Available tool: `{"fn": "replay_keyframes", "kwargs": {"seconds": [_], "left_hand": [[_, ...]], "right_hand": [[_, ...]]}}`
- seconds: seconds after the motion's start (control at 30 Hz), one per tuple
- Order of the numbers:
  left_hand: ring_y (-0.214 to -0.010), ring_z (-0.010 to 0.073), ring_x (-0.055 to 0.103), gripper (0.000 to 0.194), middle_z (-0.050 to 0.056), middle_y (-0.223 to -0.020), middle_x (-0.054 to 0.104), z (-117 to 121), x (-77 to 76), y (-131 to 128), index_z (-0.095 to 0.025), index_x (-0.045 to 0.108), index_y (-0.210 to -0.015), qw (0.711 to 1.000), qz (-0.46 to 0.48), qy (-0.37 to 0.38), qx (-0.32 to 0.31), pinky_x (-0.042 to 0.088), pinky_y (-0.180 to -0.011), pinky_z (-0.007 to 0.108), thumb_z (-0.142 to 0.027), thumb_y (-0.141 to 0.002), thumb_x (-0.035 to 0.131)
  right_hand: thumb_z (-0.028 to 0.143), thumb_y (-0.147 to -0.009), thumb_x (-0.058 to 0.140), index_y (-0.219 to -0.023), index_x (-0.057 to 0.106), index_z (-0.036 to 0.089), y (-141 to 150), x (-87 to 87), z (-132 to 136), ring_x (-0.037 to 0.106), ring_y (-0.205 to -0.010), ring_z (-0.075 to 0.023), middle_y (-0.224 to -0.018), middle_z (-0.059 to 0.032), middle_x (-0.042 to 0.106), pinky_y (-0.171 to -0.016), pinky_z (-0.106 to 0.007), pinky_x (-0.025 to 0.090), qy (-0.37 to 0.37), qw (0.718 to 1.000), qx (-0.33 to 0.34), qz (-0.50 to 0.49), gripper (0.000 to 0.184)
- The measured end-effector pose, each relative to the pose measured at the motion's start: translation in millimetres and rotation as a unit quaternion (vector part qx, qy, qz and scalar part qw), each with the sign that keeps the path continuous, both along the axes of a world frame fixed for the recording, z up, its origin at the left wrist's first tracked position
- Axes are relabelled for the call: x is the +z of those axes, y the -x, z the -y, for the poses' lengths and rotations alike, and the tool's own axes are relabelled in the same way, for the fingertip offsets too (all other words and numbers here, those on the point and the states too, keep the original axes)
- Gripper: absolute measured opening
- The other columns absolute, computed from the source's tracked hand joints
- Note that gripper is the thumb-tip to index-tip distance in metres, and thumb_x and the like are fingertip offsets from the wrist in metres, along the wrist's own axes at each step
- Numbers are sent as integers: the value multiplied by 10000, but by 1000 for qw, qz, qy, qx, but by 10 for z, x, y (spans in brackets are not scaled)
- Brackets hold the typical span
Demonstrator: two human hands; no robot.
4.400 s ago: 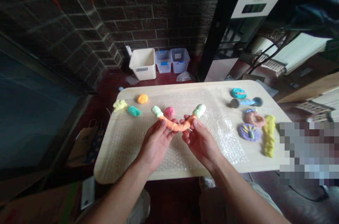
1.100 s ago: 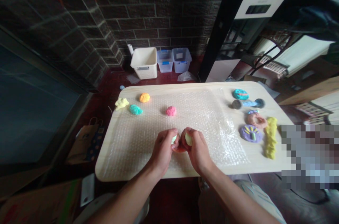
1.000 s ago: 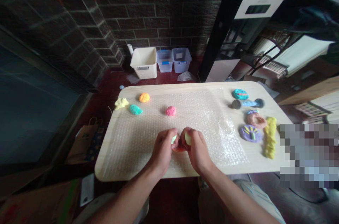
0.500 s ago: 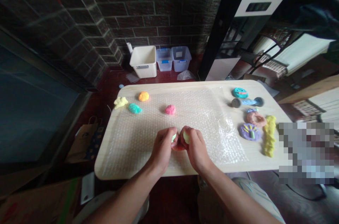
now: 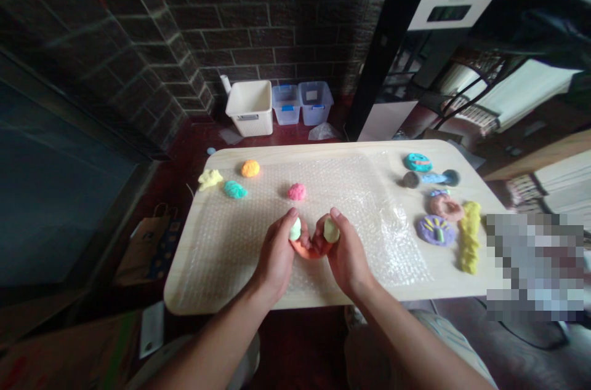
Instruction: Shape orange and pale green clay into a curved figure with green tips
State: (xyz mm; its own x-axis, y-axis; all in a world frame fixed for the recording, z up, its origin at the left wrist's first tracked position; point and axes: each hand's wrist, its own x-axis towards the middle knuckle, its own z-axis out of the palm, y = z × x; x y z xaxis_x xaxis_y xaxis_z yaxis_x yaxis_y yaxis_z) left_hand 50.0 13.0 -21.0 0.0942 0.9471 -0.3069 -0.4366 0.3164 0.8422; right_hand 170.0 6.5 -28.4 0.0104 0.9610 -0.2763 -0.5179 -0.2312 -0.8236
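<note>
Between my two hands, above the bubble wrap (image 5: 244,242), is a curved orange clay piece (image 5: 308,250) with pale green ends. My left hand (image 5: 278,248) grips its left end, the thumb beside the green tip. Its right end is in my right hand (image 5: 347,251), where a round pale green face shows by the thumb. The fingers curl underneath and are partly hidden. Just beyond my hands lies a pink clay lump (image 5: 297,191). Farther left are an orange lump (image 5: 250,168), a teal piece (image 5: 235,189) and a pale yellow piece (image 5: 210,179).
On the table's (image 5: 184,291) right side lie a teal disc (image 5: 418,162), a grey-and-blue dumbbell shape (image 5: 431,178), a pink ring (image 5: 446,207), a purple disc (image 5: 436,230) and a yellow twisted strip (image 5: 470,236). Bins (image 5: 250,107) and a water dispenser (image 5: 388,64) stand behind.
My hands have moved apart and the thumbs have lifted. More of the orange clay piece and both pale green ends now show. The lumps on the table have stayed put.
</note>
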Motion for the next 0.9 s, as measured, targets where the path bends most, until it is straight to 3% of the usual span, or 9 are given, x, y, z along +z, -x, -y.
{"fn": "replay_keyframes", "kwargs": {"seconds": [0.13, 0.23, 0.43, 0.53, 0.7, 0.9], "left_hand": [[-567, 126, 460, 445, -7, -609, 510, 11, 17, -5, -181, 580, -636, 1000, -4, 8, 1, 408, -596, 248, -437, -996, 529], [-520, 116, 417, 404, -22, -555, 474, 48, 19, -35, -184, 563, -622, 1000, -29, 2, -1, 376, -550, 240, -376, -974, 515], [-460, 103, 369, 475, -48, -481, 380, 125, -18, -131, -208, 430, -547, 994, -101, 0, 39, 311, -466, 230, -438, -944, 551], [-441, 99, 363, 490, -50, -472, 381, 135, -35, -178, -212, 415, -536, 991, -114, 3, 75, 278, -437, 228, -462, -924, 579], [-433, 94, 356, 381, -53, -470, 394, 81, -26, -232, -215, 411, -523, 987, -108, 0, 118, 264, -419, 223, -338, -849, 567], [-418, 99, 373, 338, -57, -450, 392, -86, 32, -262, -226, 405, -507, 983, -115, -24, 138, 279, -411, 233, -307, -807, 537]], "right_hand": [[400, -929, 560, -666, 662, 184, -14, 15, 12, 525, -488, -147, -557, -10, 592, -522, -274, 411, -5, 1000, -3, 7, 356], [328, -894, 522, -641, 642, 187, 19, 14, 51, 483, -448, -134, -510, 2, 556, -457, -250, 358, 2, 1000, 3, 14, 314], [426, -916, 582, -505, 547, 203, 150, 6, 126, 385, -385, -106, -404, 29, 449, -410, -243, 307, 8, 999, -3, 35, 469], [384, -889, 579, -477, 525, 210, 200, 18, 132, 349, -370, -96, -395, 39, 424, -396, -240, 289, 9, 998, -13, 62, 451], [354, -837, 557, -467, 515, 210, 240, 55, 70, 323, -371, -87, -406, 39, 423, -374, -226, 233, 7, 995, -37, 89, 399], [342, -816, 552, -470, 483, 211, 253, 82, -73, 361, -397, -92, -432, 35, 432, -374, -216, 261, -13, 990, -60, 128, 376]]}}
